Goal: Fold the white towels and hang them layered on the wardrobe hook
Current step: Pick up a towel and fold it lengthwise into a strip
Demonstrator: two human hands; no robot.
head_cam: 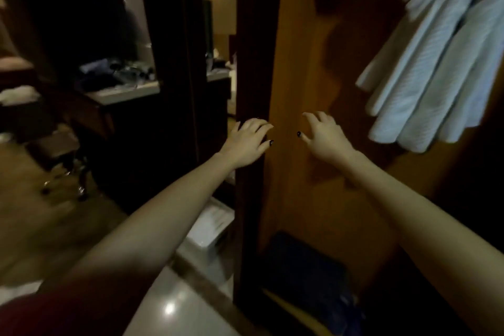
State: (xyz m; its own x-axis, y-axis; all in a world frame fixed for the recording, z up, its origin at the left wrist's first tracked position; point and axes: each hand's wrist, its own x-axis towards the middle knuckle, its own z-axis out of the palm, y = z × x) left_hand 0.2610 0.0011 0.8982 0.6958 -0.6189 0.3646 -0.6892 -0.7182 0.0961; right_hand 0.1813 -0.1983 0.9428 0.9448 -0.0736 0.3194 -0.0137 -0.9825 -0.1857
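Observation:
Several white towels (439,63) hang in overlapping layers at the upper right, inside the open wardrobe; the hook that bears them is out of view. Both my arms reach forward, well below and left of the towels. My left hand (246,143) has loosely spread fingers in front of the dark edge of the wardrobe side panel (251,63); whether it touches the panel I cannot tell. My right hand (326,136) hovers in front of the orange inner wall (300,76), fingers relaxed, holding nothing.
A dark blue bag (305,267) lies on the wardrobe floor. A white box (211,229) stands on the floor left of the panel. Further left are a desk (122,93) with clutter, a dark screen (68,27) and a wheeled chair (60,153).

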